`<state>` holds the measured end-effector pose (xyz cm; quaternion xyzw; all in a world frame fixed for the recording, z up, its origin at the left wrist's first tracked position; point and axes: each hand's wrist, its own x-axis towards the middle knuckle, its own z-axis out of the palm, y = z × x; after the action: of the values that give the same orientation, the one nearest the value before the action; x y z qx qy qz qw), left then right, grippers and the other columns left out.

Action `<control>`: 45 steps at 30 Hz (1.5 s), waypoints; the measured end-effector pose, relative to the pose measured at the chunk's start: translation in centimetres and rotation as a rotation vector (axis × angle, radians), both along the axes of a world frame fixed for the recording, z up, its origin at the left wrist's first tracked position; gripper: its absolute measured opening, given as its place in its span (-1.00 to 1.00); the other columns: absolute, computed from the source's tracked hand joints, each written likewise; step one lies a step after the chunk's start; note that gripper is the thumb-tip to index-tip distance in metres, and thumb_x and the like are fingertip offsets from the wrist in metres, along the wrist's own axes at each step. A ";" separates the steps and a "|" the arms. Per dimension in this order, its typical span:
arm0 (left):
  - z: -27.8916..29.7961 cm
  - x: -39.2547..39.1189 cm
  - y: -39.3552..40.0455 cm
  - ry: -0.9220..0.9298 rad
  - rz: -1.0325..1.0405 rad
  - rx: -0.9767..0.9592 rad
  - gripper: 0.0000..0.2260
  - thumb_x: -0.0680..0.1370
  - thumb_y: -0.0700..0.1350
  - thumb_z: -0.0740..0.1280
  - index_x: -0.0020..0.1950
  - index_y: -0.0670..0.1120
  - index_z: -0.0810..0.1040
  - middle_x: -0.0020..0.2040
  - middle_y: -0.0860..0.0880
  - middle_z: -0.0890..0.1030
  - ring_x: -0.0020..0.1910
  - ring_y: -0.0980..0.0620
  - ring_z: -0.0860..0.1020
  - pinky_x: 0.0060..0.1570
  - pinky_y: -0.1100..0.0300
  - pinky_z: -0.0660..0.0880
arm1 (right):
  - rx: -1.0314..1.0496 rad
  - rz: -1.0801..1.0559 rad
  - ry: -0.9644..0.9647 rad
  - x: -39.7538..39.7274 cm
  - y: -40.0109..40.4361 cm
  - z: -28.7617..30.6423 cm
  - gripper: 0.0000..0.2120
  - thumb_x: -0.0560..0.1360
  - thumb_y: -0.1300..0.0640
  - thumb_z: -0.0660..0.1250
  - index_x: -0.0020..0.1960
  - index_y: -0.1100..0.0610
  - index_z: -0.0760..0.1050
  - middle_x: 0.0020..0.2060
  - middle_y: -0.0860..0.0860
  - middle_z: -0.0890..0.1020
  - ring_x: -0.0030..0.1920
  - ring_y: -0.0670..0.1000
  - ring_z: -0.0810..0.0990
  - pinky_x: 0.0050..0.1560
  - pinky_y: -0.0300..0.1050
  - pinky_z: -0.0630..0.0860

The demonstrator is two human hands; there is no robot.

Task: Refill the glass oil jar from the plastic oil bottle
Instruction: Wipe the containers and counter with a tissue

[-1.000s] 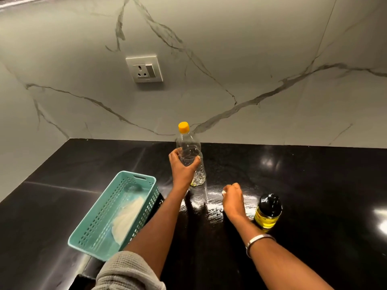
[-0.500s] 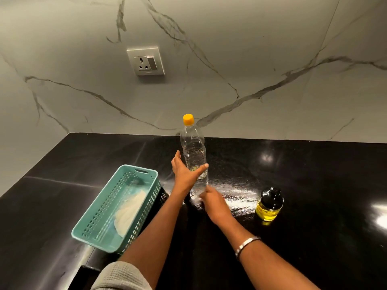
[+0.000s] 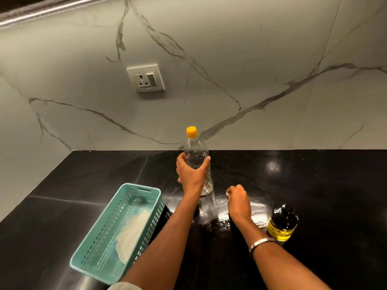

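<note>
Fingers of the left hand (image 3: 191, 174) wrapped the plastic oil bottle (image 3: 196, 158), upright at center frame, yellow cap (image 3: 192, 131) on. The right hand (image 3: 238, 203) was clenched on something white against the counter (image 3: 324, 185). The glass oil jar (image 3: 282, 222) stood lower right, beside that wrist.

Both forearms reach forward, bare from the elbow. The left hand (image 3: 191, 174) is raised highest, its fingers (image 3: 206, 162) and thumb curled in a wrapping grip. The right hand (image 3: 238, 203) sits lower, closed into a loose fist, knuckles up.
</note>
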<state>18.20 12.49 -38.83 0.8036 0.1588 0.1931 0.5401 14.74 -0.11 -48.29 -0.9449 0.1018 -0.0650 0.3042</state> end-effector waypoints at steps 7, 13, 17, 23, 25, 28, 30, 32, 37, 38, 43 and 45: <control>0.5 1.9 1.2 0.047 -0.104 0.187 -0.32 0.38 0.16 0.47 0.39 0.01 0.25 0.23 0.00 0.42 0.27 0.00 0.39 0.34 -0.18 0.19 | -0.055 0.336 -0.045 -1.2 6.8 -1.3 -0.75 0.48 0.26 0.35 0.14 0.12 0.55 0.05 0.04 0.53 0.06 0.06 0.54 0.02 -0.13 0.48; -0.5 5.8 -1.8 0.322 -0.226 0.105 0.15 0.21 0.37 0.49 0.56 -0.02 -0.08 0.55 -0.13 0.09 0.51 -0.21 0.10 0.40 -0.32 0.05 | -0.215 0.389 -0.087 -1.0 5.4 -2.3 -0.63 0.04 0.27 0.63 -0.20 0.03 0.67 -0.24 -0.07 0.61 -0.25 -0.06 0.61 -0.25 -0.18 0.57; -2.4 7.5 -3.6 0.486 -0.078 -0.072 0.13 0.27 0.24 0.54 0.55 -0.18 -0.07 0.52 -0.24 0.13 0.48 -0.28 0.17 0.40 -0.24 0.21 | -0.218 0.393 -0.066 -0.5 4.5 -3.1 -0.60 -0.03 0.24 0.66 -0.26 0.00 0.64 -0.26 -0.11 0.57 -0.28 -0.10 0.57 -0.26 -0.22 0.53; -4.8 9.6 -5.5 0.671 0.075 -0.475 0.06 0.26 0.18 0.56 0.52 -0.15 0.01 0.44 -0.27 0.26 0.35 -0.31 0.34 0.28 -0.19 0.39 | -0.193 0.382 -0.086 -0.5 4.6 -3.7 -0.65 0.12 0.25 0.61 -0.15 0.00 0.64 -0.18 -0.10 0.57 -0.23 -0.07 0.58 -0.21 -0.22 0.57; -4.5 10.1 -6.0 0.704 0.089 -0.504 0.04 0.29 0.16 0.55 0.53 -0.15 0.00 0.43 -0.26 0.26 0.34 -0.30 0.35 0.27 -0.19 0.41 | -0.199 0.390 -0.117 -0.4 4.3 -4.0 -0.63 0.12 0.23 0.62 -0.14 -0.03 0.65 -0.18 -0.13 0.58 -0.22 -0.10 0.57 -0.16 -0.22 0.59; -4.4 10.8 -6.5 0.720 0.100 -0.503 0.06 0.30 0.14 0.55 0.54 -0.17 -0.05 0.46 -0.26 0.23 0.36 -0.30 0.32 0.27 -0.17 0.41 | -0.255 0.385 -0.112 -0.3 3.7 -3.4 -0.56 -0.02 0.22 0.66 -0.21 -0.04 0.64 -0.23 -0.15 0.56 -0.26 -0.13 0.55 -0.19 -0.25 0.58; -5.0 11.6 -6.2 0.693 0.095 -0.560 0.14 0.19 0.16 0.59 0.53 -0.15 -0.01 0.43 -0.27 0.29 0.32 -0.31 0.38 0.24 -0.14 0.44 | -0.285 0.331 -0.136 -0.1 2.7 -2.8 -0.53 -0.13 0.18 0.69 -0.28 -0.02 0.64 -0.29 -0.14 0.57 -0.30 -0.15 0.55 -0.27 -0.28 0.55; -6.6 12.8 -5.3 0.651 0.121 -0.632 0.28 -0.10 0.22 0.58 0.49 -0.08 0.07 0.33 -0.25 0.42 0.17 -0.28 0.52 0.12 -0.13 0.52 | -0.297 0.234 -0.141 0.2 1.3 -2.4 -0.55 -0.10 0.17 0.70 -0.25 0.00 0.66 -0.29 -0.13 0.59 -0.30 -0.13 0.55 -0.29 -0.26 0.54; -3.6 11.1 -3.0 0.505 0.153 -0.723 -0.02 0.23 0.01 0.59 0.48 -0.13 0.11 0.27 -0.24 0.46 0.08 -0.26 0.57 0.05 -0.14 0.58 | -0.271 0.074 -0.056 1.8 0.2 -2.3 -0.78 0.42 0.19 0.41 0.06 0.09 0.63 0.01 -0.04 0.58 -0.02 -0.02 0.55 -0.01 -0.07 0.49; -3.3 11.1 -2.4 0.480 0.150 -0.691 -0.05 0.25 0.00 0.58 0.47 -0.15 0.12 0.27 -0.26 0.45 0.10 -0.26 0.56 0.08 -0.14 0.57 | -0.222 0.087 -0.048 2.0 1.0 -2.3 -0.78 0.49 0.15 0.32 0.11 0.10 0.60 0.11 -0.02 0.56 0.08 0.00 0.53 0.09 -0.04 0.47; -1.9 10.6 0.2 0.334 0.148 -0.418 -0.22 0.24 0.06 0.57 0.30 -0.19 0.30 0.21 -0.21 0.47 0.12 -0.21 0.54 0.11 -0.14 0.54 | -0.225 0.460 -0.151 0.1 4.0 -2.1 -0.60 0.55 -0.04 0.03 0.18 0.04 0.56 0.12 -0.09 0.56 0.14 -0.06 0.51 0.20 -0.02 0.44; -1.2 10.3 0.7 0.245 0.133 -0.402 -0.26 0.19 0.10 0.56 0.23 -0.13 0.34 0.16 -0.17 0.49 0.05 -0.15 0.57 0.07 -0.13 0.56 | -0.330 0.410 -0.193 -0.2 2.2 -2.4 -0.64 0.50 -0.06 0.06 -0.01 -0.04 0.63 -0.10 -0.17 0.59 -0.11 -0.13 0.54 -0.06 -0.12 0.51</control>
<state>28.52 13.15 -39.98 0.6852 0.3112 0.0938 0.6518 14.52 2.04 -50.72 -0.9719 -0.1330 -0.1077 0.1615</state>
